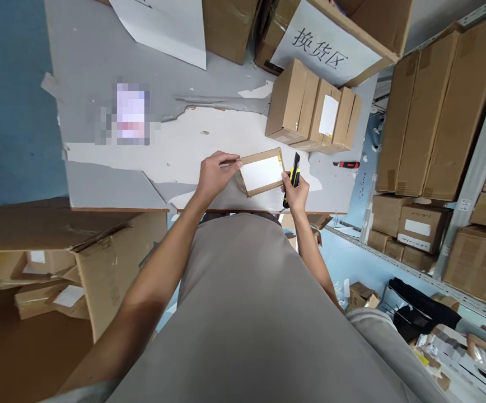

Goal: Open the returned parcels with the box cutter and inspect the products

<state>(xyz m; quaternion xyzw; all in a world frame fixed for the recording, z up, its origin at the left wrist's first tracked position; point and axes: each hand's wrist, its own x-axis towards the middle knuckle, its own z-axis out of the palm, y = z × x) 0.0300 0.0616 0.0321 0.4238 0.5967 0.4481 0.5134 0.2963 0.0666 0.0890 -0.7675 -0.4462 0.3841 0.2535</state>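
A small cardboard box [263, 172] with a large white label on top is held over the front part of the table. My left hand [218, 174] has its thumb and fingers closed on the box's left corner. At the opposite end, my right hand [295, 190] is wrapped round a black and yellow box cutter [294, 172], its thumb against the box's right edge. The cutter stands nearly upright in the view, its tip pointing away from me. Whether its blade is out I cannot tell.
Three cardboard boxes [313, 109] stand in a row at the back right, beside a red and black cutter [346, 164]. A large open carton [100, 280] is at the lower left. Shelves with cartons [425, 120] line the right. Another person's arm [480, 336] shows lower right.
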